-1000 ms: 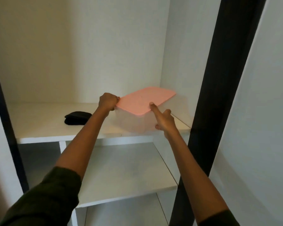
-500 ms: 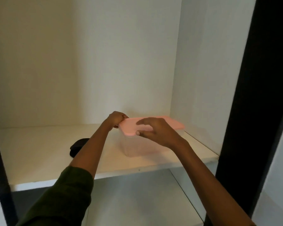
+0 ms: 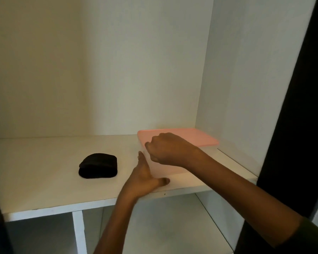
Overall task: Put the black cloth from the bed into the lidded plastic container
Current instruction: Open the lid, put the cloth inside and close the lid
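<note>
Cloth [image 3: 98,166]: black, soft, folded into a rounded wad, lying on the white shelf [image 3: 44,180], well left of both hands and touching neither. Bare shelf all round it; the shelf's front edge runs below it.

Container [image 3: 165,167]: translucent plastic, boxy, pale walls; lid [image 3: 195,137] pink, flat, rounded corners, seated on top. It stands at the shelf's right end, near the white side wall [image 3: 228,88], its front close to the shelf edge.

Left hand [image 3: 145,178]: fingers [image 3: 141,158] straight and together, laid flat against the container's left wall, thumb spread toward its front corner; holding nothing.

Right hand [image 3: 170,149]: fingers [image 3: 151,146] curled narrow over the lid's near-left edge. Cannot tell whether they pinch the rim or only rest on it.

Black post [image 3: 292,125] bounds the right side.
</note>
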